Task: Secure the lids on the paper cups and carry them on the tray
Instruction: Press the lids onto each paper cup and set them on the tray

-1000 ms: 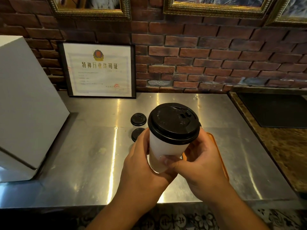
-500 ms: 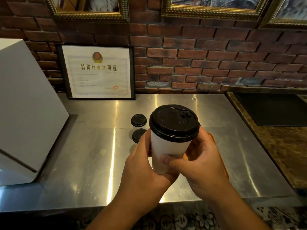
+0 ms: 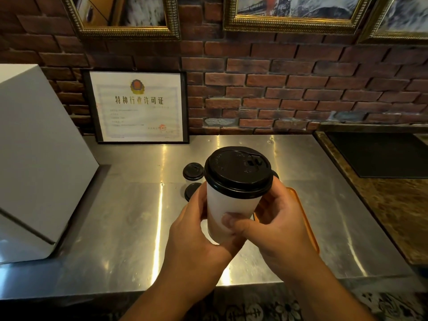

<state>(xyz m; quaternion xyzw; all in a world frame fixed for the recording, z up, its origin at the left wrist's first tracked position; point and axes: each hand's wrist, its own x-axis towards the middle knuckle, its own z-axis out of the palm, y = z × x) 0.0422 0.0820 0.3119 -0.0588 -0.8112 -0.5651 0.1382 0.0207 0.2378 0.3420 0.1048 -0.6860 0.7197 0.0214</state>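
A white paper cup (image 3: 228,210) with a black lid (image 3: 238,171) on it is held up above the steel counter (image 3: 129,216). My left hand (image 3: 196,237) wraps the cup's left side and bottom. My right hand (image 3: 275,224) grips its right side, thumb pressed on the front. Behind the cup, two more black lids (image 3: 193,171) (image 3: 192,191) show; what they sit on is hidden. An orange tray (image 3: 305,218) lies on the counter under my right hand, mostly covered.
A large white box (image 3: 39,163) stands at the left. A framed certificate (image 3: 137,106) leans on the brick wall. A brown stone counter with a black mat (image 3: 379,154) is at the right.
The cup and both hands stay almost still; the cup sits slightly lower in view than a second ago. The grip is the same.
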